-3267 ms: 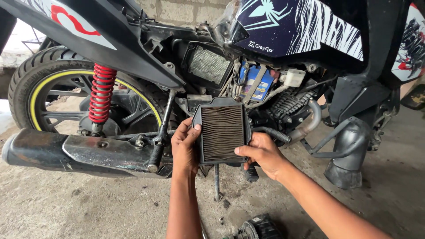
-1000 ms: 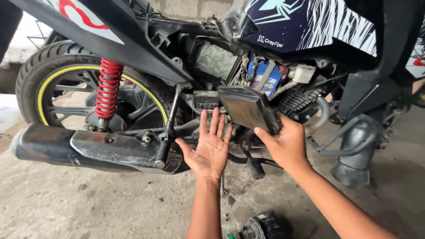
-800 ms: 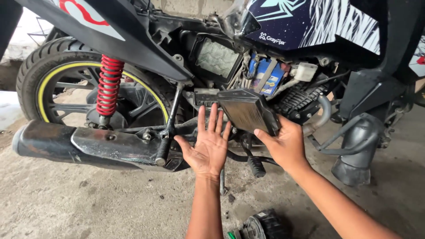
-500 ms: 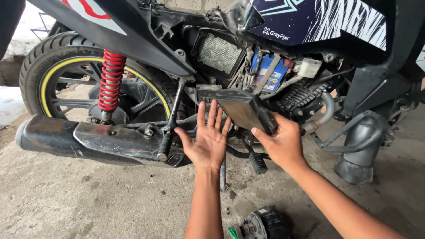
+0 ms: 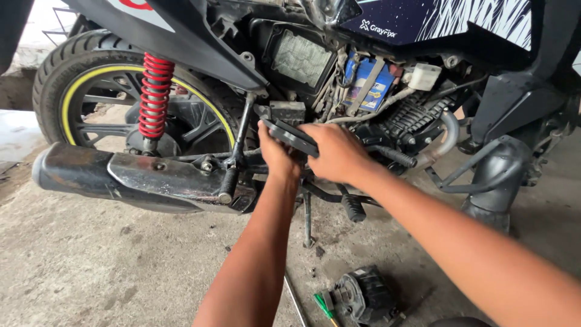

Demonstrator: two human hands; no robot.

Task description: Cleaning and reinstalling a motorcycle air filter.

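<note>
A flat black air filter element [image 5: 289,134] is held edge-on and nearly level in front of a motorcycle's open side. My right hand [image 5: 336,151] lies over its right part and grips it. My left hand [image 5: 277,156] is under and behind its left end, touching it. Just above stands the open airbox [image 5: 301,57] with a pale mesh face. A blue battery [image 5: 368,85] sits to the airbox's right.
The motorcycle's rear wheel with a yellow rim stripe [image 5: 91,91], red shock spring [image 5: 155,97] and black exhaust pipe [image 5: 127,177] fill the left. A footpeg [image 5: 353,208] and side stand [image 5: 307,219] hang below my hands. A small black part [image 5: 363,295] and a green-handled tool [image 5: 323,304] lie on the concrete.
The filter has turned from facing me to lying flat. My left hand has gone from an open palm beside it to under its left end. The view has moved closer.
</note>
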